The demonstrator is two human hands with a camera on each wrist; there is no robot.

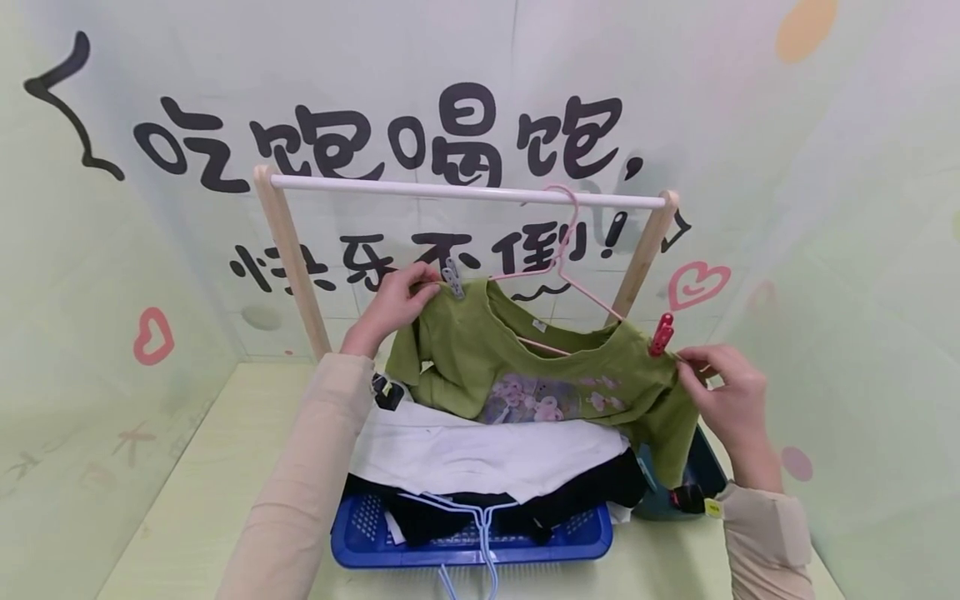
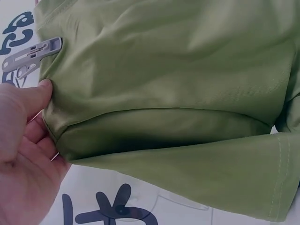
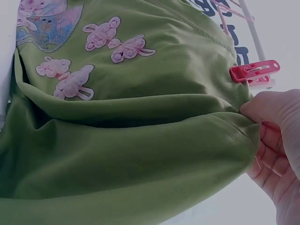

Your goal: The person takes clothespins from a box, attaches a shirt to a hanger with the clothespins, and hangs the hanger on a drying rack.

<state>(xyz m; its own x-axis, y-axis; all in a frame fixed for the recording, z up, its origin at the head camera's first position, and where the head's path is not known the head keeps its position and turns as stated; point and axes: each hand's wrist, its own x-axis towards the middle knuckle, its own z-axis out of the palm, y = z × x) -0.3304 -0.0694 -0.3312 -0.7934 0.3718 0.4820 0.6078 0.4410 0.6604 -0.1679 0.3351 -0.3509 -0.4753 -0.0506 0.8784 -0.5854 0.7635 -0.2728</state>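
A green shirt (image 1: pixel 465 350) with a printed front hangs on a pink hanger (image 1: pixel 588 298), whose hook is over the white rod (image 1: pixel 450 191). My left hand (image 1: pixel 397 302) pinches the shirt's left shoulder, just outside a grey clothespin (image 1: pixel 452 278). The left wrist view shows that clothespin (image 2: pixel 33 55) clamped on the cloth above my thumb. At the other shoulder my right hand (image 1: pixel 726 392) pinches the fabric, beside a red clothespin (image 1: pixel 662 335). In the right wrist view the red clothespin (image 3: pixel 254 71) grips the shoulder edge above my thumb.
In front of the shirt, a blue basket (image 1: pixel 352 546) bears white cloth (image 1: pixel 480 458) and black cloth (image 1: pixel 431 521). Light blue hangers (image 1: pixel 483 533) lie over its near side. A dark teal bin (image 1: pixel 708 467) stands at the right. Wooden posts (image 1: pixel 291 258) support the rod.
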